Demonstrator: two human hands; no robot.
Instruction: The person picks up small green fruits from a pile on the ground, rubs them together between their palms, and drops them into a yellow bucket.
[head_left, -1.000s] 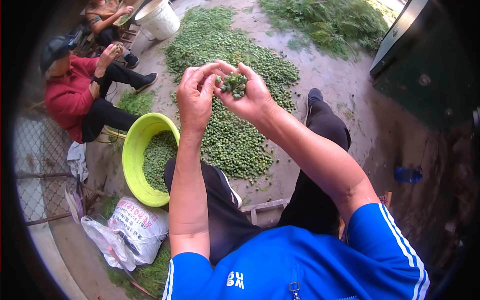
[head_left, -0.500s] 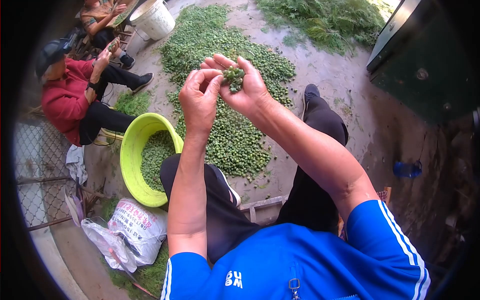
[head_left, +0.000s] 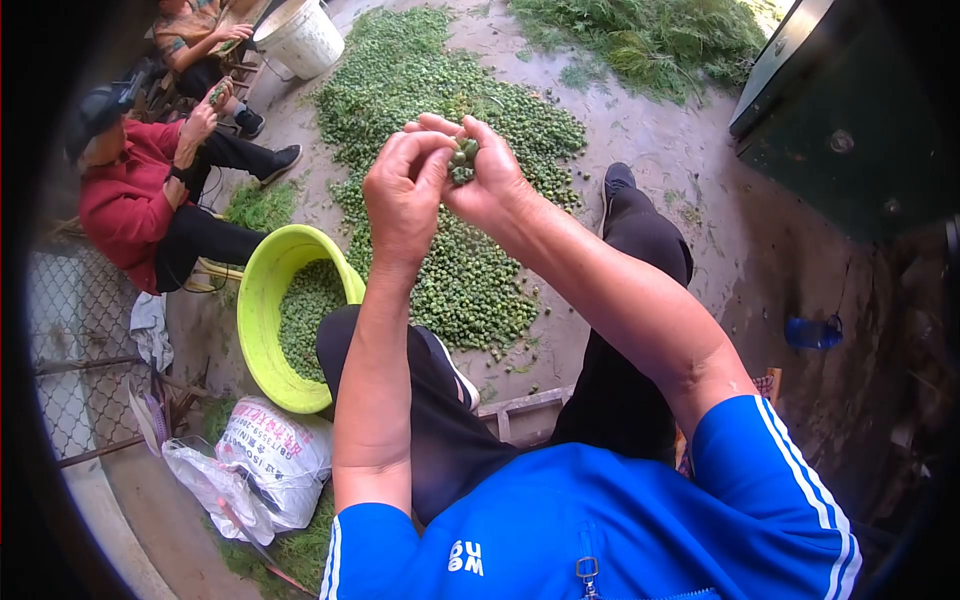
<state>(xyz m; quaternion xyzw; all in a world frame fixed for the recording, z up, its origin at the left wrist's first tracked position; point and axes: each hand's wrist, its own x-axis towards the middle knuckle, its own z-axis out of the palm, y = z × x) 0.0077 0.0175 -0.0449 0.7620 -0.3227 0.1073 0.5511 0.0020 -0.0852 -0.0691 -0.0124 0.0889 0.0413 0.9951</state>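
Right hand [head_left: 490,187] cupped, palm turned up, fingers curled about a small clump of round, knobbly green cones [head_left: 463,167] resting against the palm. Left hand [head_left: 398,190] meets it from the side, thumb and forefinger brought together at the clump's edge; cannot tell whether a single cone is pinched between them. Both hands are raised above a broad heap of loose, round green cones [head_left: 460,290], which covers the middle of the grey concrete floor [head_left: 640,130] and runs toward the floor's far edge. Left of the heap, beside the wearer's left knee, stands a lime-yellow round plastic basin [head_left: 262,350], partly filled with small green pieces. Floor, near left corner: bulging white woven-plastic sack with red and dark print [head_left: 290,450], green sprigs beside it. Floor, left edge: seated person in a red top and dark cap [head_left: 120,205], hands raised around something small and green. Floor, far left corner: round white plastic bucket [head_left: 302,45], near a second seated person in a patterned shirt [head_left: 183,38]. Floor, far right: loose pile of feathery green branches [head_left: 650,45].
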